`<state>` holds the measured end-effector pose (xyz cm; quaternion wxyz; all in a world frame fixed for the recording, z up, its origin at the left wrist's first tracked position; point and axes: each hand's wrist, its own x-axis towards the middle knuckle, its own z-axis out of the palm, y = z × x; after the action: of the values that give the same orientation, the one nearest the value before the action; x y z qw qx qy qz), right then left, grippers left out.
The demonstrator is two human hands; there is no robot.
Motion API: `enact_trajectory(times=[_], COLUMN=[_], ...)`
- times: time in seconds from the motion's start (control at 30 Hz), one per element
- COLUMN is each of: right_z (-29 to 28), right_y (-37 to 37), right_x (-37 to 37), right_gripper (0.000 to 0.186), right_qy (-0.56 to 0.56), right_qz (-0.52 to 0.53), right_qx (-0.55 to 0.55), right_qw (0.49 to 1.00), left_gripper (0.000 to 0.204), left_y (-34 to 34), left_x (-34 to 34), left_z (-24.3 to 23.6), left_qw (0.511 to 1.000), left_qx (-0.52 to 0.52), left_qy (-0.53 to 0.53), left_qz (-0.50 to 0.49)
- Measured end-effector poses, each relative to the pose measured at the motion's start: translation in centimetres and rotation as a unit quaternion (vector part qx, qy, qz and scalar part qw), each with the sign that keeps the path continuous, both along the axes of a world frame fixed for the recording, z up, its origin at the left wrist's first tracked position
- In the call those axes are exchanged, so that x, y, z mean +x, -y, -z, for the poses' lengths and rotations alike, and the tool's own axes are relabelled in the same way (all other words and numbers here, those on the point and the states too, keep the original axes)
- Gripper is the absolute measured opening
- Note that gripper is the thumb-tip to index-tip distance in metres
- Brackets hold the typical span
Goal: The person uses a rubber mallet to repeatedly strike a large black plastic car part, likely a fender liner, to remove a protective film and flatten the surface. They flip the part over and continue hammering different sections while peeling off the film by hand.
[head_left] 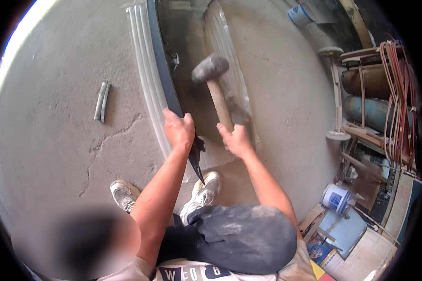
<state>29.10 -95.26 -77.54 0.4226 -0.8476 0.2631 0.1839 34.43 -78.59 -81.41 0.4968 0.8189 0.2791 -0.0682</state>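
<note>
My right hand [237, 140] is wrapped around the wooden handle of a club hammer [219, 100]. Its heavy grey head is raised over a long dark panel [160, 56], right of the panel's left edge and apart from it as far as I can see. My left hand [179, 131] grips that edge near the panel's close end, where the metal tapers to a jagged, pointed tip beside my shoe [204, 192]. Clear ribbed plastic wrap [150, 70] lies along the panel's left side, and more crumpled plastic [232, 61] runs along its right.
Two short grey pieces [102, 101] lie on the cracked concrete floor [61, 140] at left. To the right stands a cart with gas cylinders [365, 108] and reddish hoses [398, 103]. Nearby are a white bucket [335, 197] and cardboard. A blurred patch covers the lower left.
</note>
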Motion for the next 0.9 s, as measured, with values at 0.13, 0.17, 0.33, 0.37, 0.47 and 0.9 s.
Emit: enact_trajectory(times=[0.13, 0.17, 0.33, 0.37, 0.47, 0.9], right_z=[-12.2, -14.8, -22.7, -21.1, -7.9, -23.3], right_y=[-2.6, -3.0, -3.5, -4.0, -3.8, -4.4], right_x=[6.2, 7.1, 9.1, 8.8, 4.3, 10.6], right_gripper=[0.049, 0.049, 0.072, 0.075, 0.068, 0.077], right_qy=[0.111, 0.152, 0.517, 0.537, 0.464, 0.475], right_qz=[0.032, 0.027, -0.043, -0.039, -0.06, 0.0], right_qx=[0.133, 0.156, 0.113, 0.121, 0.035, 0.089], right_qw=[0.984, 0.976, 0.847, 0.834, 0.883, 0.876], left_gripper=[0.044, 0.043, 0.041, 0.039, 0.04, 0.043], left_y=[-1.4, -2.1, -2.3, -2.4, -3.1, -2.5], left_x=[-0.1, 0.6, 0.5, 0.6, 0.3, -0.2], left_z=[0.9, 0.9, 0.3, -0.1, 0.4, 0.8], left_qw=[1.0, 0.999, 1.0, 1.0, 0.999, 0.999], left_qx=[0.026, 0.042, 0.007, 0.001, 0.024, 0.038], left_qy=[0.0, 0.003, 0.013, 0.011, 0.018, -0.003], left_qz=[-0.007, -0.02, -0.02, -0.025, -0.027, -0.001])
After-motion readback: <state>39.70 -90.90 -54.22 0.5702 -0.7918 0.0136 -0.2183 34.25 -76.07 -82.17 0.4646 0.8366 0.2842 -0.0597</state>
